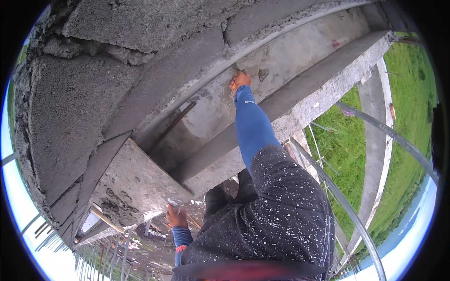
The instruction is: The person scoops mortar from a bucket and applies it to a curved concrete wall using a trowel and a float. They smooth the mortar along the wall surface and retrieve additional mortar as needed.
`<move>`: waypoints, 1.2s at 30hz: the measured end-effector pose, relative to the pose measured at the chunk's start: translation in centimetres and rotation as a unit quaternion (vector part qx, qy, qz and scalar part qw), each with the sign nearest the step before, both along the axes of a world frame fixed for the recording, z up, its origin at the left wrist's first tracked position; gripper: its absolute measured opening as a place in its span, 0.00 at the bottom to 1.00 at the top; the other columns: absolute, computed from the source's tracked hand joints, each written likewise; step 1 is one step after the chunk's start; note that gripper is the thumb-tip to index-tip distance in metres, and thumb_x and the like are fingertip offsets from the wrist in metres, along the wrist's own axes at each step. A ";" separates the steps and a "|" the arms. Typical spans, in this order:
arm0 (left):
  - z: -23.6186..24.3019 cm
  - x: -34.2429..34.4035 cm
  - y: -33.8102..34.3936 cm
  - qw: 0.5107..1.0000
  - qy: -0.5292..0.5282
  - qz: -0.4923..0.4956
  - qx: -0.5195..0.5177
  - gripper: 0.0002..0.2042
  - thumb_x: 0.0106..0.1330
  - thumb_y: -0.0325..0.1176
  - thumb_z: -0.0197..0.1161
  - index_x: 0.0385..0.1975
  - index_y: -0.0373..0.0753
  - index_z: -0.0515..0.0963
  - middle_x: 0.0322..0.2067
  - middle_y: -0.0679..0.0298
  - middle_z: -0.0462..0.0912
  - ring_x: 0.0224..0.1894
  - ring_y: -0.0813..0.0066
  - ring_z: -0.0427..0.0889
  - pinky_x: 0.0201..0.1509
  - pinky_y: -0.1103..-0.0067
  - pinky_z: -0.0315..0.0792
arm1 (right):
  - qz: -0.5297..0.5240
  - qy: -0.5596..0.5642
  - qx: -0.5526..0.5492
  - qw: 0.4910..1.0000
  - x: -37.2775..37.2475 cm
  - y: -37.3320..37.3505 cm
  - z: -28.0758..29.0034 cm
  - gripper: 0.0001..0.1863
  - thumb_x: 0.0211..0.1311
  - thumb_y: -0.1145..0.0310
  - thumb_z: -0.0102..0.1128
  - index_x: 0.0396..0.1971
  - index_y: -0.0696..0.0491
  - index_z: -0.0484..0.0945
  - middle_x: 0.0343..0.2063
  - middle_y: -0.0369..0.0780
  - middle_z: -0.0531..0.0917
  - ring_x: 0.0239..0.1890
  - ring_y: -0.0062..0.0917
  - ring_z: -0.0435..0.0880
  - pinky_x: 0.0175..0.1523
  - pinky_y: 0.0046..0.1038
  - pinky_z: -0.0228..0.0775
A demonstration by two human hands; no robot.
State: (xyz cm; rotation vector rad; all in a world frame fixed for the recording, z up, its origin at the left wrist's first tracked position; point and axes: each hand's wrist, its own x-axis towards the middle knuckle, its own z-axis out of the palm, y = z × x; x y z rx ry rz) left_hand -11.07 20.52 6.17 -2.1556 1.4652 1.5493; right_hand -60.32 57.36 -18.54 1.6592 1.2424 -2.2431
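My right arm, in a blue sleeve, stretches into a long grey concrete channel (206, 110) with wet cement smeared along its bottom. At its end my right hand (240, 79) is closed against the wet surface. A small yellow-orange bit shows at its fingers, but what it holds is too hidden to name. My left hand (176, 217) is low at the near edge of a grey, cement-smeared slab (136, 182), with its fingers apart and touching or nearly touching that edge. A thin dark rod (173, 124) lies in the channel, left of my right hand.
Rough cracked mortar (84, 93) covers the upper left. The channel's near concrete wall (300, 112) runs under my arm. Curved metal pipes (356, 218) cross at right, with a tall concrete strip (372, 140) and grass (408, 93) beyond. Several upright rods (112, 255) stand far below left.
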 end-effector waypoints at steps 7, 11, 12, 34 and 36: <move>-1.4 0.6 -1.7 0.999 0.011 -0.016 0.026 0.45 0.66 0.67 0.64 0.72 0.38 0.62 0.59 0.48 0.78 0.45 0.56 0.84 0.38 0.68 0.77 | 0.031 0.077 -0.066 0.994 4.1 2.2 11.0 0.04 0.69 0.69 0.51 0.38 0.47 0.66 0.17 0.36 0.69 0.14 0.25 0.70 0.17 0.34 0.62; -2.2 0.6 -3.0 0.999 0.000 -0.025 0.028 0.49 0.62 0.68 0.68 0.72 0.37 0.61 0.63 0.45 0.76 0.40 0.54 0.85 0.32 0.68 0.78 | 0.019 0.089 -0.081 0.992 5.3 4.4 19.5 0.09 0.68 0.69 0.53 0.44 0.48 0.64 0.17 0.35 0.70 0.15 0.25 0.71 0.17 0.34 0.65; -2.6 0.6 -3.1 1.000 0.000 -0.019 0.024 0.49 0.61 0.68 0.68 0.72 0.37 0.61 0.63 0.45 0.76 0.39 0.54 0.85 0.32 0.69 0.78 | 0.016 0.099 -0.076 0.992 5.6 5.2 22.2 0.12 0.68 0.70 0.53 0.47 0.48 0.63 0.18 0.35 0.71 0.14 0.25 0.71 0.17 0.34 0.66; -5.4 0.1 -2.5 0.999 0.018 0.047 -0.018 0.42 0.57 0.65 0.75 0.54 0.34 0.65 0.31 0.55 0.78 0.17 0.63 0.75 0.13 0.72 0.67 | 0.376 0.185 0.854 0.308 1.3 17.1 63.1 0.15 0.69 0.65 0.59 0.52 0.49 0.70 0.41 0.43 0.85 0.44 0.45 0.86 0.45 0.48 0.78; -5.7 0.2 -2.9 0.999 0.015 0.049 -0.012 0.43 0.58 0.66 0.74 0.55 0.34 0.65 0.30 0.56 0.78 0.16 0.64 0.74 0.13 0.72 0.66 | 0.384 0.212 0.859 0.263 1.8 18.2 61.6 0.14 0.68 0.65 0.60 0.51 0.48 0.70 0.39 0.42 0.84 0.43 0.43 0.87 0.44 0.46 0.79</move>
